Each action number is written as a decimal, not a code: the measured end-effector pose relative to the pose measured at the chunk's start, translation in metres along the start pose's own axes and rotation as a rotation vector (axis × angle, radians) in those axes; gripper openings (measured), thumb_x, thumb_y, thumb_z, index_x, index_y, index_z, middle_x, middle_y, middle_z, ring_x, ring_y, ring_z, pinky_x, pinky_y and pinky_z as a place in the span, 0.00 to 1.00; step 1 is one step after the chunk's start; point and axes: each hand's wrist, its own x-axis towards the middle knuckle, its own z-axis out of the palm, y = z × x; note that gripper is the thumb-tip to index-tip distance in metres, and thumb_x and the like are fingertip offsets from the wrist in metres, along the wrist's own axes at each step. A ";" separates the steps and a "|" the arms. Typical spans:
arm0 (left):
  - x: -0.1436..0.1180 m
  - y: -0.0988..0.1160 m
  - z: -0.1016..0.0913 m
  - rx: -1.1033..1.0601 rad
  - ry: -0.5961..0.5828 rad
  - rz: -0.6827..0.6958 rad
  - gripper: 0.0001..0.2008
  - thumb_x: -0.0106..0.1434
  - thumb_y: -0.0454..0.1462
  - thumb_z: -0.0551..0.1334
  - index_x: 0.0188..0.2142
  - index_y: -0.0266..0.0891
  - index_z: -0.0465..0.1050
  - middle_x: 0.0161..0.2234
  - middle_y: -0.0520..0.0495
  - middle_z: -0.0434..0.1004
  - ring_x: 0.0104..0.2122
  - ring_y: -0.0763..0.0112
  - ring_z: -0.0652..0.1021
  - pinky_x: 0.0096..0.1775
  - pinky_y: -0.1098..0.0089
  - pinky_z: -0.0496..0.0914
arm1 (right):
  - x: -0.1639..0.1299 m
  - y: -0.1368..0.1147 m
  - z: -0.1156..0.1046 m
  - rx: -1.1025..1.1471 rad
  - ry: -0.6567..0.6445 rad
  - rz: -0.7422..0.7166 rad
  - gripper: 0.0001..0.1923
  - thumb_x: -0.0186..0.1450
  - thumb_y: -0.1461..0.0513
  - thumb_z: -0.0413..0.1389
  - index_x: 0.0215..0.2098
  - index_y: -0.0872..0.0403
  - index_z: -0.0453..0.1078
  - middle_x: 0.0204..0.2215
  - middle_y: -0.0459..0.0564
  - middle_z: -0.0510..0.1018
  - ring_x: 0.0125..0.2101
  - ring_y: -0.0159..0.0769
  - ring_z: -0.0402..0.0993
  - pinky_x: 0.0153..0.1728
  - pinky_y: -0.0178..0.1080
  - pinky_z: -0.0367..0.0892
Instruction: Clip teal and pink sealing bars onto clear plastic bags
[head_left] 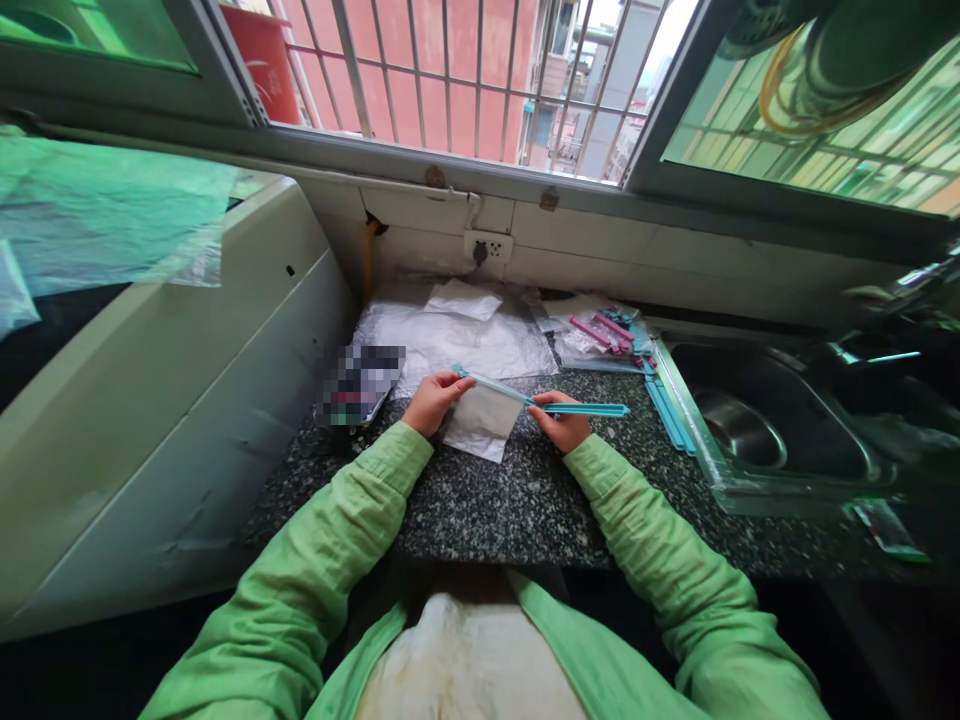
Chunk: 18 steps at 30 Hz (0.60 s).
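A small clear bag (481,421) is held at its top edge between the left hand (433,402) and right hand (564,424), both pinched shut. A blue clip (541,397) lies along that edge. Clamping appears underway; sliding the clip squarely across seems next.

Speckled dark granite surface (525,500) under barred window (450,70), daylight, pink building outside. White tiled wall (675,250) with socket (487,247). Steel sink (780,420) right, white appliance (150,400) left.
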 end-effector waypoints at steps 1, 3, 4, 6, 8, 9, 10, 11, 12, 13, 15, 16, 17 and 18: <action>0.000 0.001 0.000 -0.002 -0.002 -0.010 0.17 0.39 0.46 0.67 0.17 0.34 0.67 0.15 0.56 0.61 0.18 0.82 0.60 0.23 0.75 0.52 | 0.000 0.000 0.000 -0.003 0.001 -0.002 0.09 0.56 0.56 0.55 0.28 0.54 0.69 0.25 0.48 0.75 0.25 0.33 0.71 0.28 0.37 0.69; -0.001 0.002 0.001 -0.002 -0.006 -0.036 0.17 0.38 0.46 0.67 0.17 0.34 0.67 0.15 0.56 0.62 0.18 0.82 0.59 0.23 0.75 0.52 | 0.000 0.001 0.001 -0.012 0.001 -0.008 0.09 0.56 0.56 0.55 0.28 0.54 0.69 0.25 0.48 0.75 0.26 0.33 0.71 0.29 0.37 0.69; -0.001 0.003 0.001 0.004 -0.009 -0.049 0.17 0.38 0.46 0.67 0.17 0.34 0.68 0.15 0.56 0.62 0.18 0.82 0.59 0.22 0.75 0.51 | 0.000 0.001 0.001 -0.015 0.002 -0.010 0.09 0.56 0.56 0.55 0.28 0.54 0.70 0.25 0.48 0.75 0.26 0.33 0.71 0.29 0.37 0.69; -0.002 0.004 0.001 0.029 -0.011 -0.069 0.17 0.37 0.46 0.67 0.18 0.34 0.70 0.14 0.56 0.62 0.17 0.82 0.59 0.22 0.75 0.50 | 0.000 0.002 0.001 -0.019 0.006 -0.010 0.09 0.56 0.56 0.55 0.28 0.53 0.70 0.25 0.49 0.76 0.26 0.33 0.71 0.29 0.37 0.69; -0.002 0.005 0.001 0.055 -0.030 -0.088 0.16 0.37 0.45 0.68 0.19 0.34 0.71 0.14 0.56 0.61 0.17 0.82 0.58 0.21 0.75 0.50 | 0.000 0.003 0.002 -0.020 0.010 -0.005 0.09 0.56 0.56 0.55 0.28 0.53 0.70 0.25 0.49 0.76 0.26 0.34 0.72 0.29 0.37 0.70; -0.002 0.006 0.001 0.060 -0.047 -0.097 0.16 0.37 0.45 0.68 0.19 0.34 0.70 0.14 0.56 0.61 0.17 0.82 0.58 0.21 0.75 0.49 | 0.001 0.004 0.002 -0.019 0.017 -0.001 0.09 0.56 0.56 0.55 0.28 0.53 0.70 0.26 0.49 0.76 0.26 0.34 0.72 0.29 0.37 0.70; -0.002 0.007 0.001 0.058 -0.065 -0.104 0.16 0.37 0.45 0.68 0.18 0.34 0.70 0.14 0.56 0.61 0.17 0.82 0.58 0.21 0.75 0.49 | 0.001 0.005 0.002 -0.019 0.025 0.004 0.09 0.56 0.56 0.55 0.28 0.53 0.70 0.26 0.49 0.76 0.26 0.34 0.72 0.29 0.38 0.70; -0.003 0.009 0.002 0.051 -0.082 -0.105 0.15 0.37 0.44 0.68 0.17 0.34 0.69 0.14 0.56 0.61 0.17 0.83 0.58 0.21 0.75 0.49 | 0.002 0.006 0.003 -0.019 0.035 0.010 0.09 0.55 0.56 0.55 0.28 0.53 0.70 0.26 0.48 0.76 0.26 0.34 0.72 0.29 0.38 0.70; -0.003 0.011 0.003 0.043 -0.095 -0.099 0.15 0.37 0.44 0.68 0.17 0.34 0.69 0.14 0.56 0.62 0.17 0.83 0.58 0.21 0.75 0.49 | 0.002 0.007 0.003 -0.019 0.045 0.017 0.09 0.55 0.56 0.55 0.28 0.53 0.70 0.26 0.48 0.76 0.27 0.34 0.72 0.29 0.38 0.70; -0.002 0.014 0.003 0.035 -0.100 -0.086 0.15 0.38 0.43 0.68 0.18 0.34 0.69 0.15 0.56 0.62 0.17 0.83 0.58 0.21 0.75 0.49 | 0.002 0.007 0.004 -0.018 0.052 0.026 0.09 0.55 0.56 0.55 0.27 0.53 0.70 0.26 0.48 0.76 0.27 0.34 0.72 0.30 0.38 0.70; -0.001 0.022 0.006 0.022 -0.100 -0.051 0.14 0.39 0.43 0.67 0.18 0.34 0.69 0.15 0.56 0.62 0.17 0.83 0.58 0.21 0.75 0.49 | 0.003 0.009 0.004 -0.013 0.059 0.049 0.09 0.55 0.56 0.55 0.27 0.53 0.70 0.25 0.48 0.76 0.27 0.34 0.72 0.30 0.38 0.70; 0.001 0.027 0.009 0.016 -0.100 -0.035 0.13 0.39 0.43 0.67 0.19 0.34 0.70 0.15 0.56 0.61 0.17 0.83 0.58 0.21 0.75 0.49 | 0.003 0.009 0.004 -0.009 0.059 0.062 0.09 0.54 0.56 0.55 0.27 0.53 0.70 0.25 0.48 0.76 0.27 0.35 0.72 0.31 0.38 0.70; 0.003 0.032 0.011 0.007 -0.100 -0.022 0.13 0.39 0.42 0.67 0.19 0.34 0.70 0.15 0.56 0.61 0.17 0.83 0.58 0.21 0.75 0.49 | 0.003 0.010 0.004 -0.005 0.058 0.072 0.09 0.54 0.56 0.55 0.27 0.53 0.70 0.25 0.48 0.76 0.27 0.35 0.72 0.31 0.38 0.70; 0.006 0.039 0.014 -0.002 -0.099 -0.010 0.13 0.39 0.42 0.67 0.19 0.34 0.69 0.14 0.56 0.62 0.16 0.84 0.58 0.20 0.75 0.50 | 0.003 0.010 0.004 -0.003 0.056 0.080 0.09 0.54 0.55 0.55 0.27 0.53 0.70 0.25 0.48 0.77 0.27 0.35 0.72 0.31 0.38 0.70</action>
